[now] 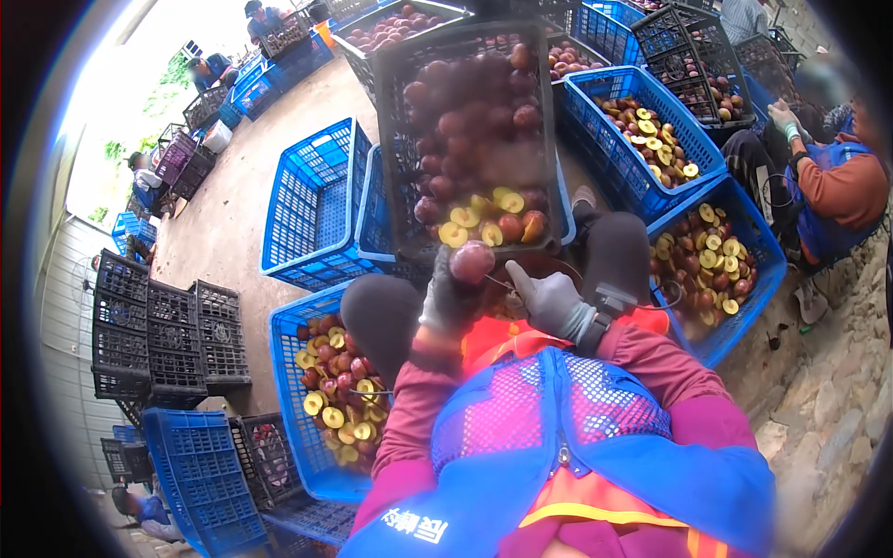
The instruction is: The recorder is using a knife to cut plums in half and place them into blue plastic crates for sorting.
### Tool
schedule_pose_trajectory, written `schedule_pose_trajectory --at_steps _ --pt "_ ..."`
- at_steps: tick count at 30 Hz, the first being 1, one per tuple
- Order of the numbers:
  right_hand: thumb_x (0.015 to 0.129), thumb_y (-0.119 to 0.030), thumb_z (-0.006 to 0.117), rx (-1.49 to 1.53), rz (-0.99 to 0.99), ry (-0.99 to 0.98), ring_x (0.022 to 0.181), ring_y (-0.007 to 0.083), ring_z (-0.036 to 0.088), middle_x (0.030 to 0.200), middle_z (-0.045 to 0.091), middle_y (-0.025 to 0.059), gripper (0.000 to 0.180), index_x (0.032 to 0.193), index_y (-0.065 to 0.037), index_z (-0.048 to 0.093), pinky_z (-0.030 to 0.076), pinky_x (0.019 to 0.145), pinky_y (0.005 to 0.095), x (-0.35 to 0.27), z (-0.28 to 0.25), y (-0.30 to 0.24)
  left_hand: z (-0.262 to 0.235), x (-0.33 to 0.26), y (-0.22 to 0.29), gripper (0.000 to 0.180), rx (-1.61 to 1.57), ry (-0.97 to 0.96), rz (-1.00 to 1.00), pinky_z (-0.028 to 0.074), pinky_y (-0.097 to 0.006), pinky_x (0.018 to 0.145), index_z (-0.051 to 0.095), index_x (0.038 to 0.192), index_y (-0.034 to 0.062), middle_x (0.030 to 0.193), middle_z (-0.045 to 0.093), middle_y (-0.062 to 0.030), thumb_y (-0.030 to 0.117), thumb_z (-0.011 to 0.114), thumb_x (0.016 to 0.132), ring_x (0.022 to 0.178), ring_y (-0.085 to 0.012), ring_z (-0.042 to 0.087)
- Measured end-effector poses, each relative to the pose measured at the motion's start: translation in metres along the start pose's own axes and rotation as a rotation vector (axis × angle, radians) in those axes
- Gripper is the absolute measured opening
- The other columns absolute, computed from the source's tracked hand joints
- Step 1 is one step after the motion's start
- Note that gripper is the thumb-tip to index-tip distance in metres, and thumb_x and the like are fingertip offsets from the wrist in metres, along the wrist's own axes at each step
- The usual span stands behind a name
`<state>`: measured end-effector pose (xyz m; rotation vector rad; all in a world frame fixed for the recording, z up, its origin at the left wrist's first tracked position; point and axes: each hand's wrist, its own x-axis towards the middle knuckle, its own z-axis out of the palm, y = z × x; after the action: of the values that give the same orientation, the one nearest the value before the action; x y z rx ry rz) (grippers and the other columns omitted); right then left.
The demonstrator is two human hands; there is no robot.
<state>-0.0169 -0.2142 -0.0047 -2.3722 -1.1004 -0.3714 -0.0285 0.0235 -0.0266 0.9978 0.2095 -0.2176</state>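
Observation:
My left hand point(448, 299), in a dark grey glove, is closed around a reddish-purple plum point(472, 261). Close on its right, my right hand point(556, 303) in a light grey glove grips a small knife, its index finger stretched along it. The knife's thin blade point(499, 282) points at the plum's lower right side; whether it cuts in cannot be made out. Just beyond my hands, a black crate point(392, 167) holds whole plums point(456, 126), with several yellow-fleshed plum halves point(465, 219) at its near end.
Blue crates of cut plums stand at my left knee point(290, 409) and on my right point(758, 321), with another point(605, 153) beyond. A blue crate point(316, 200) without fruit sits front left. Black crates point(167, 335) are stacked farther left. A co-worker point(842, 181) sits at right.

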Motion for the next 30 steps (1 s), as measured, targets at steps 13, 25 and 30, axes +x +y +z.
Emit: schedule_pose_trajectory --at_steps 13,25,30 --pt "0.101 -0.029 0.081 1.234 0.672 0.154 0.069 0.0064 0.067 0.101 0.077 0.0014 0.044 0.135 -0.003 0.069 0.054 0.057 0.0261 0.055 -0.074 -0.005 0.067 -0.021 0.047 0.046 0.072 -0.016 0.227 0.059 -0.033 0.096 0.062 0.139 0.0017 0.123 0.070 -0.0104 0.040 0.061 0.112 0.108 -0.0207 0.071" --pt "0.088 -0.042 0.083 0.506 0.312 0.265 0.085 0.0344 0.070 0.097 0.071 0.0162 0.042 0.118 -0.014 0.079 0.059 0.081 0.0414 0.050 -0.037 -0.011 0.044 -0.008 -0.036 0.025 0.543 -0.072 0.144 0.056 -0.039 0.079 0.064 0.122 0.0053 0.098 0.071 -0.0098 0.015 0.065 0.099 0.086 -0.0243 0.070" --pt "0.101 -0.032 0.077 1.147 0.419 0.119 0.075 0.0113 0.068 0.094 0.071 0.0003 0.031 0.112 -0.003 0.076 0.056 0.068 0.0265 0.068 -0.044 0.014 0.067 -0.009 -0.048 0.051 0.826 -0.026 0.536 0.051 -0.039 0.106 0.060 0.137 0.0053 0.102 0.075 -0.0057 0.013 0.079 0.090 0.096 -0.0231 0.073"
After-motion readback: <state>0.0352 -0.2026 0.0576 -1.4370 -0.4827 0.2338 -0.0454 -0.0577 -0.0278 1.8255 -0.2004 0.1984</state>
